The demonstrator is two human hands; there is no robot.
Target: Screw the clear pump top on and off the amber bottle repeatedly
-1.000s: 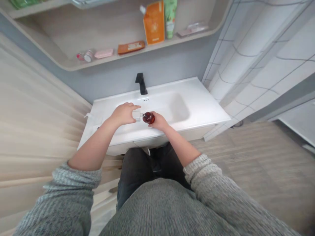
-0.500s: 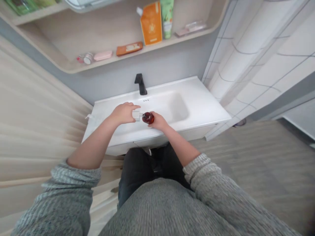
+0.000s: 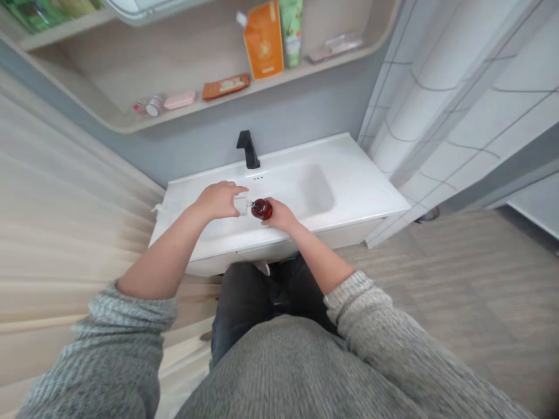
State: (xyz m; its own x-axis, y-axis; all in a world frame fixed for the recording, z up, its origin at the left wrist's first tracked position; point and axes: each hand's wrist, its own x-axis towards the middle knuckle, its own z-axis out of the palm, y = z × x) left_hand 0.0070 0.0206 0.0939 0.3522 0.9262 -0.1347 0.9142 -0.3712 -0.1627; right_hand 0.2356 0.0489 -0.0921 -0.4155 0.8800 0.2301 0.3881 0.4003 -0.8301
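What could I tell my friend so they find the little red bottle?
Find the white sink with the black faucet. Over it, the right hand holds a bottle: round, dark red, its square whitish top against the left hand.

No legible text in view. Printing is seen on the orange carton [image 3: 263, 41], the green tube [image 3: 291, 32] and the orange-brown packet [image 3: 226, 87] on the shelf [image 3: 87, 75], but it is too small and blurred to be read. An emblem is made out on the carton front; its detail cannot be resolved. No characters can be read on the dark red bottle [image 3: 262, 209] or its white cap [image 3: 240, 205].
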